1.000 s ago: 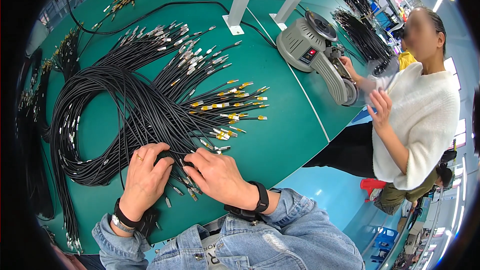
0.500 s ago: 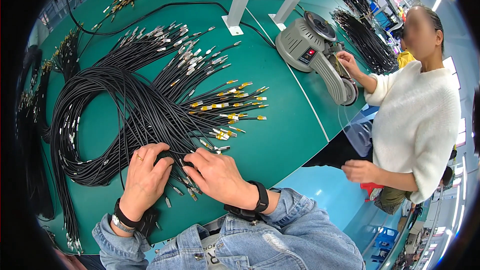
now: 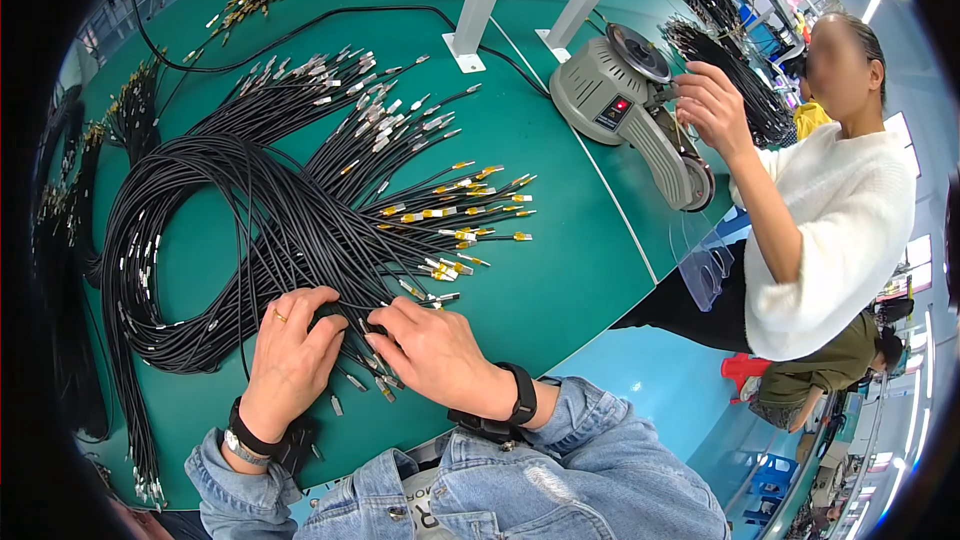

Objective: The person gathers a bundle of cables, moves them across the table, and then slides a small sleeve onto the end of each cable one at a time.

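Head view: black cables point(image 3: 320, 240) (looped) just beyond both hands point(image 3: 290, 350) point(image 3: 440, 355)

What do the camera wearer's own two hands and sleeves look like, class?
Light-blue denim sleeves. The left hand has a gold-coloured ring, plus a black band and silver-coloured band at the wrist. The right hand has a black strap at its wrist.

Left forearm point(image 3: 238, 480) coming in from near edge, reaching far and slightly right. Left wrist point(image 3: 264, 406) lying nearly straight; left hand point(image 3: 290, 352) showing its back, fingers point(image 3: 300, 300) bending rightward, thumb point(image 3: 326, 336) sitting nearer. Right forearm point(image 3: 590, 415) slanting in from near right. Right hand point(image 3: 437, 355) pointing leftward, back facing up, fingers curling. Hands facing each other, narrow gap parting them. Grip closure staying unclear.
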Available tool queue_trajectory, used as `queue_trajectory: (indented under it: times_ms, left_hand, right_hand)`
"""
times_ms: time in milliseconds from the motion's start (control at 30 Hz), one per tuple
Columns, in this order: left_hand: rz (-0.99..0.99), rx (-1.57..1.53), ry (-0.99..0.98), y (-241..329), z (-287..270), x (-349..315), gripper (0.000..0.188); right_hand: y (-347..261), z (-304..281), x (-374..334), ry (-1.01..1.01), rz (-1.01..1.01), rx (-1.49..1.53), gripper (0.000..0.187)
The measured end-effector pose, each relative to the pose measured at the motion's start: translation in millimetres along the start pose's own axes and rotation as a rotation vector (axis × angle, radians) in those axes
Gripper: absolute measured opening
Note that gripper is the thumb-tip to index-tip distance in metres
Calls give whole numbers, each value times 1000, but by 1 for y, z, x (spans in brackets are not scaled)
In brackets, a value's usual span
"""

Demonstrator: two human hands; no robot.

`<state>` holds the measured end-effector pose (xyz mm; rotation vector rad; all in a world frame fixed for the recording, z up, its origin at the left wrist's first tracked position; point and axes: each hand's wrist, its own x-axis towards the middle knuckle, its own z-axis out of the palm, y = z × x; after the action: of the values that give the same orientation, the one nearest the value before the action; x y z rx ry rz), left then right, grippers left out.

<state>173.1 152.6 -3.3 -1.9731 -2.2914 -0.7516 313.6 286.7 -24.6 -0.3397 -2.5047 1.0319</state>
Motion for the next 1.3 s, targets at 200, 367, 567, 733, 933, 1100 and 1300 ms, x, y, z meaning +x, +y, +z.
queue_trajectory:
  times_ms: [200, 367, 567, 733, 933, 1100, 1300]
  left_hand:
    - [-7, -17, 2, 0, -1, -1, 21]
    - [27, -33, 18, -4, -2, 0, 20]
    - [40, -13, -39, -12, -5, -3, 20]
    - [82, 38, -49, -14, -8, -7, 22]
    - [108, 49, -39, -18, -14, -7, 23]
    - [107, 6, -22, -16, -19, -6, 29]
    - [106, 1, 11, -14, -18, -8, 30]
  right_hand:
    - [-2, 1, 1, -7, 1, 8, 13]
    - [-4, -2, 3, -10, -2, 35, 12]
    - [8, -8, 3, 77, -35, -83, 9]
    - [2, -12, 1, 59, 44, -32, 7]
    - [-11, -16, -5, -5, 105, 138, 8]
    - [-21, -19, -12, -140, 177, 295, 11]
    - [-19, -14, -11, -504, 560, 733, 18]
